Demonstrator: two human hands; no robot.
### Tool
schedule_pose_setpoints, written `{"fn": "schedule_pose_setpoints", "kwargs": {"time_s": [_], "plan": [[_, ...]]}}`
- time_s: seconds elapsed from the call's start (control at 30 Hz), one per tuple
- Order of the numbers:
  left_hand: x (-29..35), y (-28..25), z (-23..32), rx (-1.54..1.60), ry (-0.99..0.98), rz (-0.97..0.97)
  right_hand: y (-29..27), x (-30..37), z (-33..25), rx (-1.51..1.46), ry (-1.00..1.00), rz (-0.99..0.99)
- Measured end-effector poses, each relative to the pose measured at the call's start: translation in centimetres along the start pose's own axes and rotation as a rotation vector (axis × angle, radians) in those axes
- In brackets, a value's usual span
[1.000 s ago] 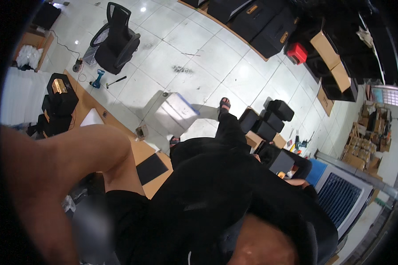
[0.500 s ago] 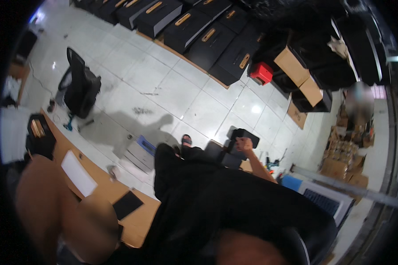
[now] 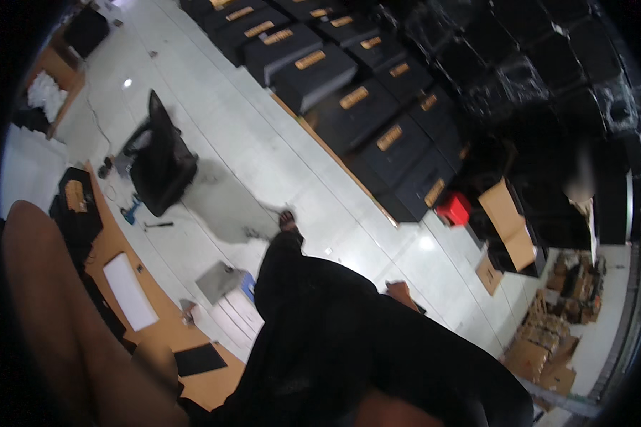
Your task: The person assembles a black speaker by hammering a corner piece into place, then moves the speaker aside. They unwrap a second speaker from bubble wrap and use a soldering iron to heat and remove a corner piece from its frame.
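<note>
Right hand (image 3: 400, 292) hangs beside the thigh, fingers looking curled, a dark edge (image 3: 421, 309) right at it; can't tell if it's gripped or just behind. Left hand not visible, only the blurred bare left arm (image 3: 50, 320). Half a second ago right hand was at black blocks on the floor; view has swung, body now hides that spot, so can't confirm whether a block came along. More rows of black boxes (image 3: 313, 71) in sight, red item (image 3: 454, 208) and open carton (image 3: 509, 220) near their end. Pale crate (image 3: 231, 320) sits between brown board (image 3: 167, 325) and leg; office chair (image 3: 160, 167) blocks floor beyond.
</note>
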State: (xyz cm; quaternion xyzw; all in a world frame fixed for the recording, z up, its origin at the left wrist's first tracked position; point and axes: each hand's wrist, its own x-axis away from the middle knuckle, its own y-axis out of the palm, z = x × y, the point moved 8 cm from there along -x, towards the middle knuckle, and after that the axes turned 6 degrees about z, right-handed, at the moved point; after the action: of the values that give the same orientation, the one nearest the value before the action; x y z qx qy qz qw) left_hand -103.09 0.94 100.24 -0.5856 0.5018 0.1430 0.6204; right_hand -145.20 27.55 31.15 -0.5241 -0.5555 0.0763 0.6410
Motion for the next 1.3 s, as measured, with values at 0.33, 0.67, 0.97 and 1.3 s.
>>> {"fn": "schedule_pose_setpoints", "kwargs": {"time_s": [0.33, 0.67, 0.97, 1.3], "plan": [[8.1, -8.7, -13.9, -0.309, -0.142, -0.148, -14.0, -17.3, -22.4, 0.486, -0.629, 0.174], [23.3, -21.4, -26.9, -0.819, -0.568, 0.161, -24.2, -47.7, -34.0, 0.069, -0.262, -0.061], [80.1, 8.7, -13.2, -0.937, -2.713, 0.542, -41.0, -67.9, -75.5, -0.127, -0.33, -0.17], [88.1, 25.3, -16.6, -0.05, -3.406, 0.93, -41.6, -73.7, -122.7, 0.094, -0.783, -0.097]]}}
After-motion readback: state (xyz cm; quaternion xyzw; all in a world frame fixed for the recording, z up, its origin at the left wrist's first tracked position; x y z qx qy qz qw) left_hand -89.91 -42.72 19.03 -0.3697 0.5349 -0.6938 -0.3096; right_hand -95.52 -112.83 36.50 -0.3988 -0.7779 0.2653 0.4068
